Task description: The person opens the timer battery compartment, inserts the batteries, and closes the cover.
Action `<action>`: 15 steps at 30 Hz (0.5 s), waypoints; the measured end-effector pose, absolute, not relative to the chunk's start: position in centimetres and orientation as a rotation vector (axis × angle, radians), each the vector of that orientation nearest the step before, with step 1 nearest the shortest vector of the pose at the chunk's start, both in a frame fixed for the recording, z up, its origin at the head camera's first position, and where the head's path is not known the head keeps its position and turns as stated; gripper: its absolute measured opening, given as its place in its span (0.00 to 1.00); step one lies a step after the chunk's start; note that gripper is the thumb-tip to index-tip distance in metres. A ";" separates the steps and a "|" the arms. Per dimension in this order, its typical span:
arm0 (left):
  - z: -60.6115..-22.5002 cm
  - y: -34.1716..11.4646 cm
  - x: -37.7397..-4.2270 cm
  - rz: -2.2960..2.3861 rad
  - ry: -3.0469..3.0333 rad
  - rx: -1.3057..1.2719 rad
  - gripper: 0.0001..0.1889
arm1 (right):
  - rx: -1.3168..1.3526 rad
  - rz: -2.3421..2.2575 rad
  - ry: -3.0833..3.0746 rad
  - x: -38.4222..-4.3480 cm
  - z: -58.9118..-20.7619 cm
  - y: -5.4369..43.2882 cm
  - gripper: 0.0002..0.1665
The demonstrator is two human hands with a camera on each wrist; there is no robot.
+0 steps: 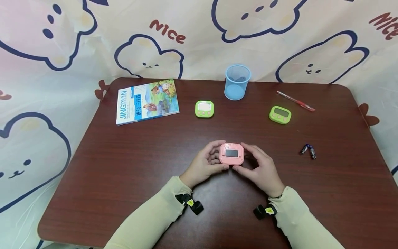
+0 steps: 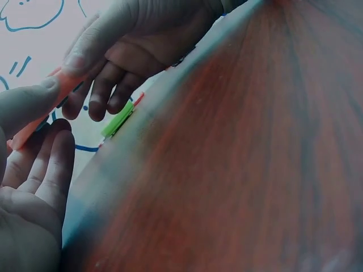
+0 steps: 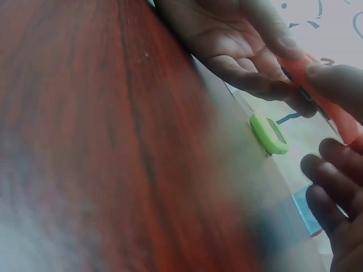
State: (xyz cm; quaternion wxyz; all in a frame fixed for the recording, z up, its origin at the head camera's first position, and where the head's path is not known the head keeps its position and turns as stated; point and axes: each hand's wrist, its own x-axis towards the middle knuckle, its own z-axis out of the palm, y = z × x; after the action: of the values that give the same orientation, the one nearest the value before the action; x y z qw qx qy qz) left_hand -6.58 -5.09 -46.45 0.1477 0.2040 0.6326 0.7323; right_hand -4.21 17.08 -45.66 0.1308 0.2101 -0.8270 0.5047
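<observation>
The pink device [image 1: 231, 154] is held between the left grip [image 1: 206, 159] and the right grip [image 1: 263, 168]; each pinches one end between thumb and fingertip. The wrist views suggest that the device is raised off the counter [image 1: 149, 166].

Hazard 1 – drop. Contact is confined to the ends of the device. If either grip relaxes, the device would probably pivot about the other and fall to the counter beneath.

Hazard 2 – tilt. Unequal thumb pressure could rotate the housing out of one grip.

Hazard 3 – rolling parts. Two batteries [image 1: 312, 153] lie loose to the right of the right grip. A sideways sweep of the right sleeve [image 1: 301, 209] could set them rolling. Whether the device contains cells cannot be determined.

The head view shows the display [image 1: 231, 153] face-up between the grips, the batteries, and the blue cup [image 1: 235, 90] beyond the device; neither wrist view shows the batteries or cup. The wrist views present the device edge-on, revealing its thin profile and thumb contact. The left wrist view includes the green timer [image 2: 118, 119] beyond the right grip; the right wrist view instead includes the other timer [image 3: 269, 135], beyond the left grip.
</observation>
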 end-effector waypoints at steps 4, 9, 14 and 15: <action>-46.6 -5.1 -6.6 2.141 1.784 0.564 0.38 | 0.569 1.596 -2.352 -4.1 -45.9 17.1 0.42; -46.6 -5.1 -6.5 2.250 1.680 0.477 0.27 | 0.425 1.743 -2.277 -4.1 -46.1 17.0 0.32; -46.4 -5.1 -6.4 2.319 1.624 0.436 0.14 | 0.258 1.781 -2.238 -4.2 -46.1 17.0 0.20; -46.5 -5.1 -6.4 2.317 1.630 0.429 0.12 | 0.242 1.780 -2.234 -4.2 -46.1 17.0 0.18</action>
State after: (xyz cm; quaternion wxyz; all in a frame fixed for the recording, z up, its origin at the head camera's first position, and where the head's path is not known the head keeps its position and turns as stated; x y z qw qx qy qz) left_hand -6.40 -5.10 -46.48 0.1379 0.1483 0.5634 0.8010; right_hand -4.23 17.05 -46.13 0.1371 0.0836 -0.7719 0.6151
